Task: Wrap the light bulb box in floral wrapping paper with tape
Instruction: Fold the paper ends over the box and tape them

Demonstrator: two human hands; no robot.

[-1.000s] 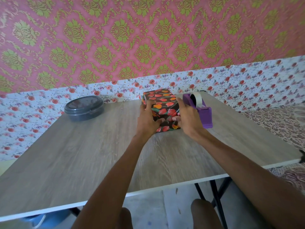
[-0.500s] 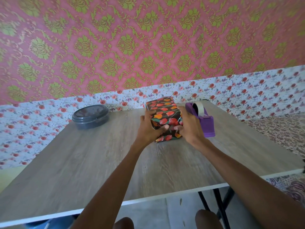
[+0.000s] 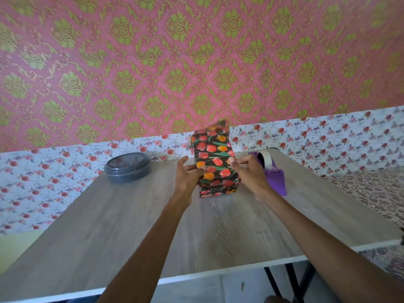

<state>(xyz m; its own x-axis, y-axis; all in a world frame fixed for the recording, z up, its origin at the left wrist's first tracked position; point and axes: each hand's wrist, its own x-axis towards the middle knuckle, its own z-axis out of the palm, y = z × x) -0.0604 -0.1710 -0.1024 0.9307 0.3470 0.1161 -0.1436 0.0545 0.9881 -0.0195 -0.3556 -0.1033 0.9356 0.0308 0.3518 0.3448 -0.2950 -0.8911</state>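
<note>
The light bulb box [image 3: 215, 162], covered in black wrapping paper with red and orange tulips, stands tilted up on its near end on the wooden table [image 3: 153, 226]. My left hand [image 3: 189, 173] grips its left side, thumb on the front face. My right hand [image 3: 249, 173] grips its right side with curled fingers. Behind my right hand sits a purple tape dispenser [image 3: 273, 171] with a roll of pale tape.
A dark round lidded container [image 3: 127, 167] sits at the table's far left. The wall runs right behind the table. The table's near edge [image 3: 196, 278] is white, with black legs under its right side.
The box has been tipped up from lying flat to standing on its near end, with both hands still on its sides. The camera has tilted upward.
</note>
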